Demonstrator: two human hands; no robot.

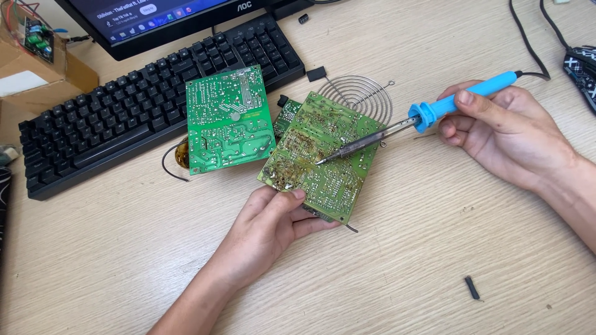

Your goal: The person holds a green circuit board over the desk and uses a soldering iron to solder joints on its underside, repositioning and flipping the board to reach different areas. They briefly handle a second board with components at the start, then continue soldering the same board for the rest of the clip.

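My left hand (270, 226) grips the near edge of a green circuit board (323, 155), solder side up and tilted over the wooden desk. My right hand (496, 130) holds a soldering iron with a blue handle (462, 97); its metal tip (323, 161) touches the middle of that board. A second green circuit board (228, 118) lies to the left, leaning on the keyboard's edge, with an amber part and a black wire under its near left corner.
A black keyboard (124, 111) and a monitor (155, 18) stand at the back left. A round wire fan guard (363, 96) lies behind the held board. Cardboard box (37, 62) at far left. Small black part (472, 288) near right; cables at back right.
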